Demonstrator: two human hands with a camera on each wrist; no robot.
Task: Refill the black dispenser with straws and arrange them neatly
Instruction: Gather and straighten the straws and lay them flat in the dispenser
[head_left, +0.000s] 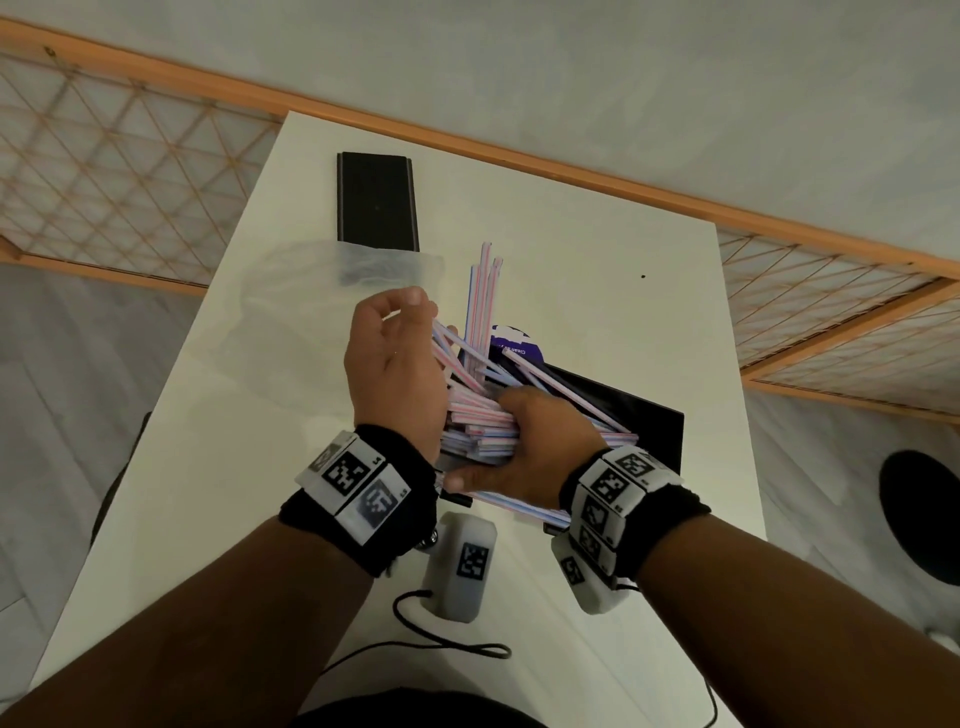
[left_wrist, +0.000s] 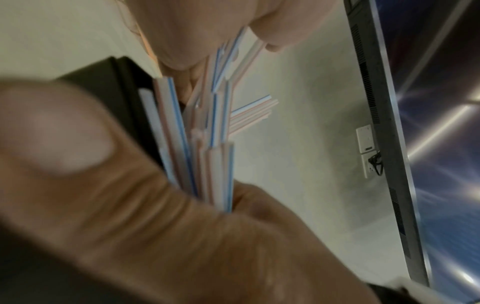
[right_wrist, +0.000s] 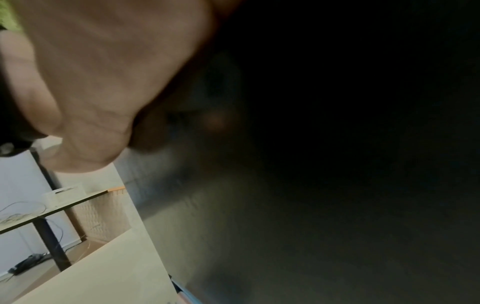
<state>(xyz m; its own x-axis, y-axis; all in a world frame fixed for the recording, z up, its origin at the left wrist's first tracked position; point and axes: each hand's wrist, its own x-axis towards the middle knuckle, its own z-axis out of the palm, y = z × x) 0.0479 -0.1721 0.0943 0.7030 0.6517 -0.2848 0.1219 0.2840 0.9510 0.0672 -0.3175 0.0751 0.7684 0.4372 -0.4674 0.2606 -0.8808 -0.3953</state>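
Note:
A loose bundle of striped straws (head_left: 478, 426) hangs over the open black dispenser (head_left: 639, 415) at the table's middle right. My left hand (head_left: 400, 353) curls round the bundle's left side, and several straws fan up past its fingers. My right hand (head_left: 524, 447) grips the bundle's near end, thumb underneath. A few straws lie slanted across the dispenser's opening. In the left wrist view the straws (left_wrist: 215, 164) run between my thumb (left_wrist: 78, 164) and fingers (left_wrist: 207, 30). The right wrist view shows only my palm (right_wrist: 103, 72) and darkness.
A flat black lid (head_left: 376, 202) lies at the far side of the white table (head_left: 597, 270). A crumpled clear plastic bag (head_left: 311, 291) sits just in front of it. A purple label (head_left: 514, 343) shows behind the straws. A black round seat (head_left: 919, 514) stands off the table's right edge.

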